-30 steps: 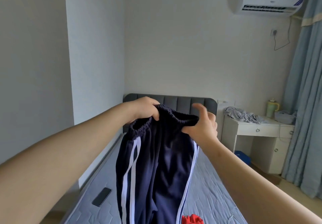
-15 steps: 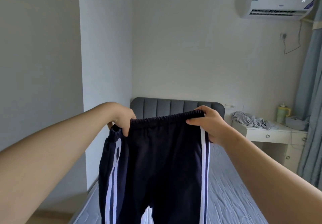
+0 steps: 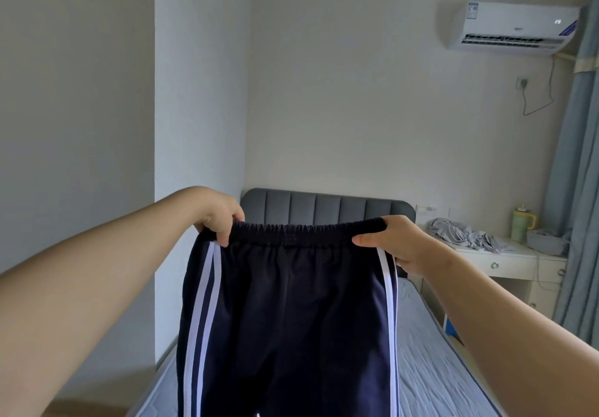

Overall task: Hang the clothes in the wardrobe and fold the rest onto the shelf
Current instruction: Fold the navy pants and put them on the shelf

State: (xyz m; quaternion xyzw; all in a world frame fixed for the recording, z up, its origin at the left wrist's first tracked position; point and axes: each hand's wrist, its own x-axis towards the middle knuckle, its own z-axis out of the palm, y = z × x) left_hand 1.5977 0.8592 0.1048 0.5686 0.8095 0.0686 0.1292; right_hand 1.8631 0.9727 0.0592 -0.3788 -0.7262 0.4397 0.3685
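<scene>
Both bare forearms reach in from the lower corners of the frame. Between them, filling the lower centre, hang the navy track trousers [image 3: 291, 303], held up by their elastic waistband [image 3: 308, 230]. The left hand [image 3: 220, 218] has its fingers curled over the waistband's left end, pinching it just above the twin white stripes. The right hand [image 3: 395, 241] grips the other end, its thumb lying along the front of the band and its fingers tucked behind. The band is stretched nearly level and the legs drop out of sight below the frame, so I cannot tell how the hems hang.

To my eye this is the squaring-up before a fold. It would go best with the band kept taut and the two side stripes brought edge to edge. The legs could then be laid flat on the mattress [image 3: 431, 368] just behind, rather than doubled in mid-air.

Beyond stands the grey headboard [image 3: 324, 204]. At right centre a white desk [image 3: 518, 261] carries a crumpled grey garment [image 3: 460, 235]. An air conditioner [image 3: 512, 27] sits at upper right. No wardrobe or shelf is visible.
</scene>
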